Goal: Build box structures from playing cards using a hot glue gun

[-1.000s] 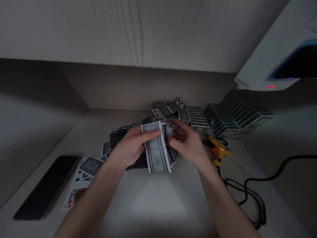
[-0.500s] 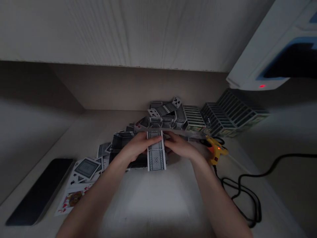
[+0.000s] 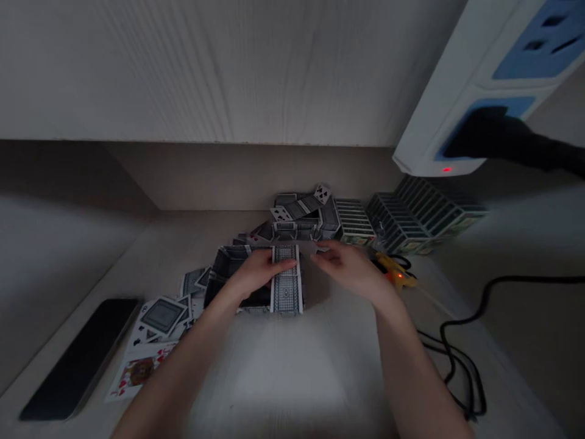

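Gripping the patterned card (image 3: pixel 286 292) at its top edge, the left hand (image 3: pixel 256 275) curled over it. The right hand (image 3: pixel 351 268) hovered just right of the card, fingers loosely spread, holding nothing. Glue gun (image 3: pixel 393 273) lay further right of the card, loose cards (image 3: pixel 159 314) and phone (image 3: pixel 77 360) left of it.

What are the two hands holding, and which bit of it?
The left hand pinches the standing playing card by its top edge. The right hand hovers open beside it, holding nothing.
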`<state>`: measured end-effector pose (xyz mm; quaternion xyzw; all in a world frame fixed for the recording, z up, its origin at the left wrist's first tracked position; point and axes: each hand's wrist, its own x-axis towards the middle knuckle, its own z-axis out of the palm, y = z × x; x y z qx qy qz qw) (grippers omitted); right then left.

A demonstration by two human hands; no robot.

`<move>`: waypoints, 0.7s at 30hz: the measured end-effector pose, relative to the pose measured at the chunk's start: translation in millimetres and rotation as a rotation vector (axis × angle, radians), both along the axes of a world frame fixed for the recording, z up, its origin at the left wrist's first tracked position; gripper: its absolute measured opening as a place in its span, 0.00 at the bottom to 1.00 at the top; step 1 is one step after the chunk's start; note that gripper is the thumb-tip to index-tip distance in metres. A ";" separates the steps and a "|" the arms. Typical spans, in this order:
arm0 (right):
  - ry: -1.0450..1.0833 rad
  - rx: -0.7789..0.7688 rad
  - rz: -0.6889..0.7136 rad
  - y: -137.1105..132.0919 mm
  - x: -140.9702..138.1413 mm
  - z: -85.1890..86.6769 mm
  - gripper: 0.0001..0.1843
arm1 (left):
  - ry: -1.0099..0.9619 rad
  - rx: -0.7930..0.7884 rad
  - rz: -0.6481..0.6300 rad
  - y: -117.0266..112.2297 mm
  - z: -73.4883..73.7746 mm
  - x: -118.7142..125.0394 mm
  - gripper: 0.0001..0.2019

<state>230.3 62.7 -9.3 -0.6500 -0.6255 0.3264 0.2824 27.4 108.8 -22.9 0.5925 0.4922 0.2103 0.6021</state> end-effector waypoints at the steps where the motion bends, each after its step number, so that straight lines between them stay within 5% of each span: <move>1: 0.014 0.002 0.002 -2.3 2.5 0.4 0.21 | 0.013 -0.007 0.002 0.6 -0.6 -0.9 0.19; 9: 0.200 -0.023 -0.088 -19.3 28.1 -19.5 0.15 | 0.003 -0.101 0.104 3.7 5.6 -30.9 0.22; 13: 0.252 0.073 -0.322 -36.7 41.7 -24.2 0.18 | 0.002 -0.058 0.117 1.7 8.0 -45.7 0.14; 18: -0.066 0.094 -0.674 -61.5 64.0 -29.5 0.24 | 0.075 0.197 0.206 -11.3 2.8 -48.7 0.09; 21: -0.362 -0.019 -0.695 -71.8 79.9 -38.6 0.33 | 0.293 0.522 0.201 -21.2 0.6 -47.7 0.06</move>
